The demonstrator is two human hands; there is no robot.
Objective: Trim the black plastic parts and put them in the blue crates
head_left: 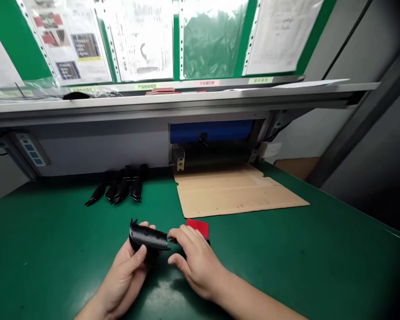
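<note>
My left hand (126,271) grips a curved, glossy black plastic part (147,237) just above the green table, thumb on its near side and fingers behind it. My right hand (193,258) rests on the table to its right, fingertips pinching at the part's pointed right end. A small red-handled tool (199,226) lies under and just behind my right hand's fingers; whether the hand holds it is hidden.
Several more black pointed parts (120,189) lie in a row at the table's back left. A flat cardboard sheet (233,191) covers the back centre. A shelf (186,104) with document sleeves overhangs the green table (53,249). A power strip (31,151) is at left.
</note>
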